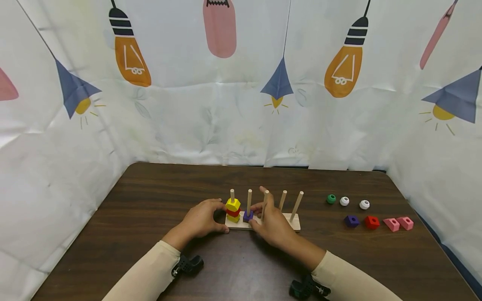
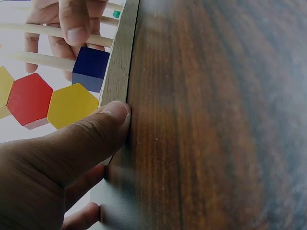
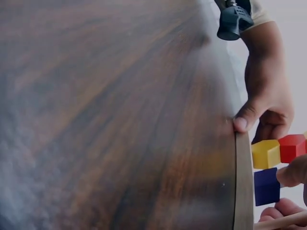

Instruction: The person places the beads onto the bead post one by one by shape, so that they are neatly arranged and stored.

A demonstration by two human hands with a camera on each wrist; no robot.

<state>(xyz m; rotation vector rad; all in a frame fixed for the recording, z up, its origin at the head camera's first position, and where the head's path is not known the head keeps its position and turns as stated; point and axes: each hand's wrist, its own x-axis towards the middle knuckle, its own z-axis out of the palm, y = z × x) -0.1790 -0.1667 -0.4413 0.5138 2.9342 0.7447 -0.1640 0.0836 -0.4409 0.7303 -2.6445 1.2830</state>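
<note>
My left hand (image 1: 202, 217) grips the left end of a pale wooden peg board (image 1: 238, 225), thumb on its front edge and fingers behind. On the leftmost peg, a red hexagonal block (image 2: 30, 99) sits between a lower yellow one (image 2: 73, 105) and an upper yellow one (image 1: 232, 205). A dark blue square block (image 2: 91, 68) sits low on the second peg (image 1: 249, 198), against the base. Around it is my right hand (image 1: 274, 225), fingers loosely spread behind the pegs. Its thumb (image 3: 291, 171) is right at the block in the right wrist view.
To the right on the brown table (image 1: 150, 196) lie a green bead (image 1: 331, 199), two white beads (image 1: 344, 201), a blue block (image 1: 352, 221), a red block (image 1: 372, 222) and two pink blocks (image 1: 391, 224). Bare pegs (image 1: 296, 206) rise from the board's right part.
</note>
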